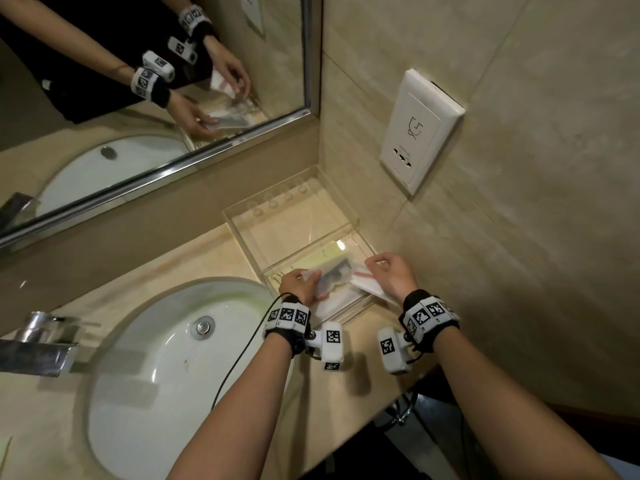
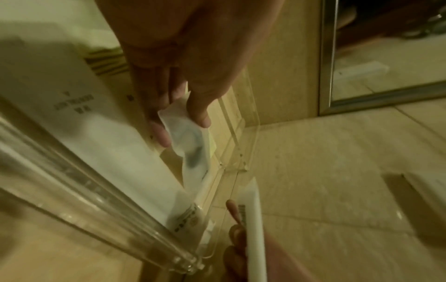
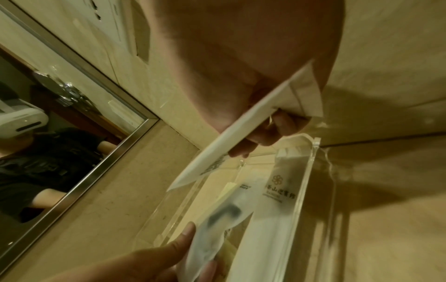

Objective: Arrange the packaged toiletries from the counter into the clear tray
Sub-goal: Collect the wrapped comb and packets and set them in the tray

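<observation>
On the far left sat the round white sink (image 1: 156, 358) with its shiny metal tap (image 1: 38, 337), set into the beige stone desk (image 1: 194, 268), and a big mirror (image 1: 138, 98) hung on the wall behind it. Next came the left hand (image 1: 299, 284), whose fingers (image 2: 202, 114) were curled and pinching the end of a soft see-through packet with something dark inside (image 1: 334, 277). That packet lay low over the near part of the clear plastic tray (image 1: 242, 220), which stood in the corner of the desk by the wall. Inside the tray there was already a long white packet with printed writing (image 3: 272, 200) and a pale yellow one (image 1: 329, 256) lying flat. Further right, the right hand (image 1: 391, 275) had its fingers (image 3: 284, 124) closed on a flat white packet with a red stripe (image 1: 367, 280), held tilted just above the tray's near right corner. On the wall to the right was a white socket panel (image 1: 419, 133). The step in hand looked like putting these two packets into the tray, with the job well along. The next move probably called for lowering each packet flat beside the ones already there and then letting go. The soft packets could bend or slide on top of each other, so they likely needed a gentle, tidy drop.
</observation>
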The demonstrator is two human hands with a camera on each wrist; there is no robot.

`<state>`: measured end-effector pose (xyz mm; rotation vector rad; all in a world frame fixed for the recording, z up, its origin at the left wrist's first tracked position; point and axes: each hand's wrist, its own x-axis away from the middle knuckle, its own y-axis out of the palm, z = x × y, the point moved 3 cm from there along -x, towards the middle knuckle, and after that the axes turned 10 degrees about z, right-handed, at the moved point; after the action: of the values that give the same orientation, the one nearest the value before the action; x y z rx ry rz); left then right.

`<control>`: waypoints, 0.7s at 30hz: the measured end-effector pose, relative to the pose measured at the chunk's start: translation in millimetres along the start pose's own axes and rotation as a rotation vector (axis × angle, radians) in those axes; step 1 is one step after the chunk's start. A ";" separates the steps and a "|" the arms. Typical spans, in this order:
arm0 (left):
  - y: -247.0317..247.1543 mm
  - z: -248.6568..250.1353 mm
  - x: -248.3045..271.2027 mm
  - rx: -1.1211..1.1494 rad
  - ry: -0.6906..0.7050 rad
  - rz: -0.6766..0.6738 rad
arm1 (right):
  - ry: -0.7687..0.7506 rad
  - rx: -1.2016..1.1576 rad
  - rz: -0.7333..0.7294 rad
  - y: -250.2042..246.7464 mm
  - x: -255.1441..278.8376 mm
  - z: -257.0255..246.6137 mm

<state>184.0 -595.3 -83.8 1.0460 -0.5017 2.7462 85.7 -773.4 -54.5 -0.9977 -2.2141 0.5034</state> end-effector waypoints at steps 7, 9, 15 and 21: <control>9.4 15.3 4.1 -0.367 0.192 0.042 | -0.044 0.011 -0.023 -0.1 -3.7 -2.3; 8.9 16.4 4.3 -0.398 0.236 0.072 | -0.049 0.019 -0.047 0.8 -5.0 -5.8; 4.4 25.8 9.8 -0.428 0.449 0.204 | -0.153 0.036 -0.099 2.0 -7.2 -22.6; 11.9 30.4 14.2 -0.140 0.332 -0.124 | -0.251 -0.014 -0.142 6.8 0.9 -40.7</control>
<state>189.0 -617.0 -56.1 0.5533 -0.5460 2.6531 117.0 -765.2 -28.8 -0.8137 -2.4929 0.5749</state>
